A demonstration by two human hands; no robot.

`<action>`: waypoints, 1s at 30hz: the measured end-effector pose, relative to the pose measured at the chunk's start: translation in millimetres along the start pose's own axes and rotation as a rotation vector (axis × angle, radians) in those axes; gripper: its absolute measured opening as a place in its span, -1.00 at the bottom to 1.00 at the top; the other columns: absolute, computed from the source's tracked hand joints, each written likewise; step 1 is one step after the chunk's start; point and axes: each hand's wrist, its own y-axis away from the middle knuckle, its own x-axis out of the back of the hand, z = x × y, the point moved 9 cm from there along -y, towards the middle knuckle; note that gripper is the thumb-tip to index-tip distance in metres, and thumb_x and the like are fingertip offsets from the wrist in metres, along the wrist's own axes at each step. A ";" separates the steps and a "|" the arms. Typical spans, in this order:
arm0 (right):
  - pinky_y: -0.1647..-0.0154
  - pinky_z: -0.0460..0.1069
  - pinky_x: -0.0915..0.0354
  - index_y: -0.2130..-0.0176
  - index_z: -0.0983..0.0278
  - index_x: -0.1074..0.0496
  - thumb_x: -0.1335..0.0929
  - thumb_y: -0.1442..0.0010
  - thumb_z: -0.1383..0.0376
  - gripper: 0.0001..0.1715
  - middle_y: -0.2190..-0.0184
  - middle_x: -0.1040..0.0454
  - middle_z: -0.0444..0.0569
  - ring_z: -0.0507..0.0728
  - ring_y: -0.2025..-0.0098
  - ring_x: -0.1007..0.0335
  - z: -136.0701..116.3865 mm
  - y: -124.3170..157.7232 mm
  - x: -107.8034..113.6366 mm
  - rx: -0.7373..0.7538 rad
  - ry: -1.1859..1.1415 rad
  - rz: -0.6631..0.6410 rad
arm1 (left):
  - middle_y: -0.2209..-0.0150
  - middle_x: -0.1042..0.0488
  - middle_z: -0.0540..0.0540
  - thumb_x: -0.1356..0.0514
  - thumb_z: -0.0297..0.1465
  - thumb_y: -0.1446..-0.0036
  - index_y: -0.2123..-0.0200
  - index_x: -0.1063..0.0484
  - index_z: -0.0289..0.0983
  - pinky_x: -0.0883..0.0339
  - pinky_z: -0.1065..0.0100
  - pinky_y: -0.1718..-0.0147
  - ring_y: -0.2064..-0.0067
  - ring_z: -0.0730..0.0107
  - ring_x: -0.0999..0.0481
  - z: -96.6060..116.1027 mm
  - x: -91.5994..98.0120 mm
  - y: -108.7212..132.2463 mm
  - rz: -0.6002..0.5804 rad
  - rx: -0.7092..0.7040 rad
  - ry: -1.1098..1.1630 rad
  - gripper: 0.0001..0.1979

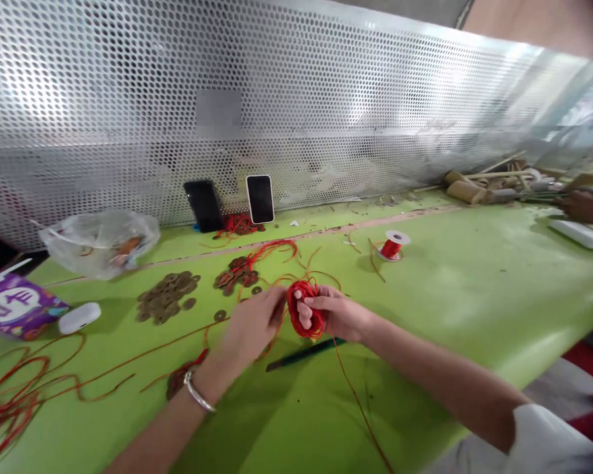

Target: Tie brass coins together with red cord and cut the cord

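Note:
A coil of red cord (296, 325) is held up over the green table, and my right hand (343, 313) grips it with the fingers through its loop and the thumb on its near edge. At the coil's left side my left hand (259, 319), with a silver bangle on the wrist, has its fingers drawn together on the cord; the fingertips are partly hidden. One loose strand hangs down from the coil toward the table's front edge. Beneath the hands lies a dark pen-like tool (301, 354). Brown holed coins with red cord (182, 378) are partly behind my left wrist.
Coin piles (168, 296) lie left, and corded coins (236, 273) nearer the middle. A red thread spool (391, 247) stands right. Two phones (260, 199) lean on the perforated metal screen (296, 99). A plastic bag (101, 243) and another person's hand (588, 207) flank the scene.

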 end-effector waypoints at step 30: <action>0.18 -0.03 -0.30 0.23 0.26 -0.31 -0.33 -0.21 0.28 -0.89 0.33 -0.41 -0.07 0.05 0.28 -0.39 -33.7 8.4 16.0 0.350 0.812 0.200 | 0.55 -0.37 0.03 -0.07 -0.54 -0.22 0.27 -0.36 -0.30 -0.12 0.31 0.57 0.50 0.38 -0.36 86.7 -5.3 44.1 0.279 -0.664 -0.405 -0.91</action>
